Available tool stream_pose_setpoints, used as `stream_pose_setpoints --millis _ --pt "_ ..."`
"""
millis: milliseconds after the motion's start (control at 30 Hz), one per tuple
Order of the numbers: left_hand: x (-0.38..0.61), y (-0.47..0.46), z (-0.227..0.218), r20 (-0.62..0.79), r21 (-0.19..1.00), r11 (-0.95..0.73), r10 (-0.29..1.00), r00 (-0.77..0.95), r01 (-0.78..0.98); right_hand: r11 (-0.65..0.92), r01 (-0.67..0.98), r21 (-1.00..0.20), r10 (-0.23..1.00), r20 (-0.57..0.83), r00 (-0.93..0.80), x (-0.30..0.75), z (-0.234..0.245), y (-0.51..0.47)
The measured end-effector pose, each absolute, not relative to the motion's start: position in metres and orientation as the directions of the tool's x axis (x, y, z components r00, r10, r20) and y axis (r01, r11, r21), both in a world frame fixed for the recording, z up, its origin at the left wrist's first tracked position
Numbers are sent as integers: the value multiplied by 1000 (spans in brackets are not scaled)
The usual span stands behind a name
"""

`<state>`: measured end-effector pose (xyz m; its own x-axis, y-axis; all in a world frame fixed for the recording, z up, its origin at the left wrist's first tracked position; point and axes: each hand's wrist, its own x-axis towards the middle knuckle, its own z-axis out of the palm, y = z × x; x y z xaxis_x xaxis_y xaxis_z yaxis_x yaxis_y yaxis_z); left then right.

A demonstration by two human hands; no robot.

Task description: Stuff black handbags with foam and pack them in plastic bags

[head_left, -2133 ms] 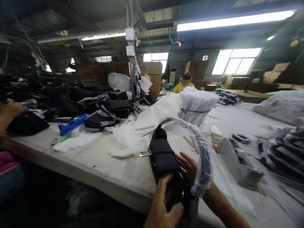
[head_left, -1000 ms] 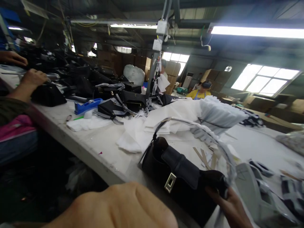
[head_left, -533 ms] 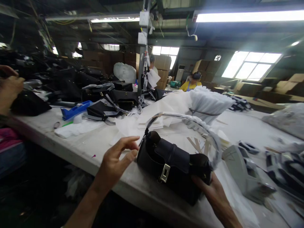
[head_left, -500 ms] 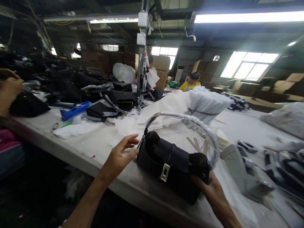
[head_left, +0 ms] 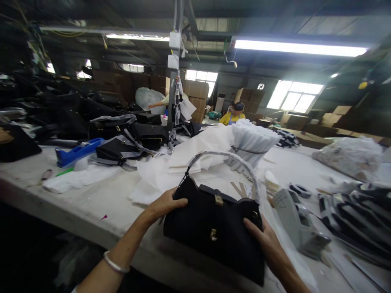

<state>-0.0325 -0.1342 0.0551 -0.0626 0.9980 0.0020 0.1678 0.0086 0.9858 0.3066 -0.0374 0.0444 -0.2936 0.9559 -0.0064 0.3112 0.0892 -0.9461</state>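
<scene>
A black handbag with gold clasps stands upright on the white table, close to its front edge. Its curved handle is wrapped in clear plastic. My left hand grips the bag's left end, fingers curled over the top corner; a bracelet is on that wrist. My right hand holds the bag's right end, thumb on the front face.
White tissue sheets and a banded paper bundle lie behind the bag. A grey tape dispenser sits at right, a blue one at left. Black bags pile at far left. People work in the background.
The bag has been turned upright, front face towards me. My left hand, open and reaching before, now grips its left end. The view shifted a little right.
</scene>
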Motion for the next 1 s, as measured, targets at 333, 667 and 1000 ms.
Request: stream_pose_setpoints --millis 333,667,1000 --pt "-37 -143 46 -91 704 332 919 -384 627 233 620 -749 958 68 -277 308 44 6" --pt "51 -164 99 282 480 -192 958 56 856 694 396 -601 662 317 -680 264 116 -56" --pt "57 -156 70 196 496 -85 980 -17 864 663 407 -628 531 12 -848 235 102 -26"
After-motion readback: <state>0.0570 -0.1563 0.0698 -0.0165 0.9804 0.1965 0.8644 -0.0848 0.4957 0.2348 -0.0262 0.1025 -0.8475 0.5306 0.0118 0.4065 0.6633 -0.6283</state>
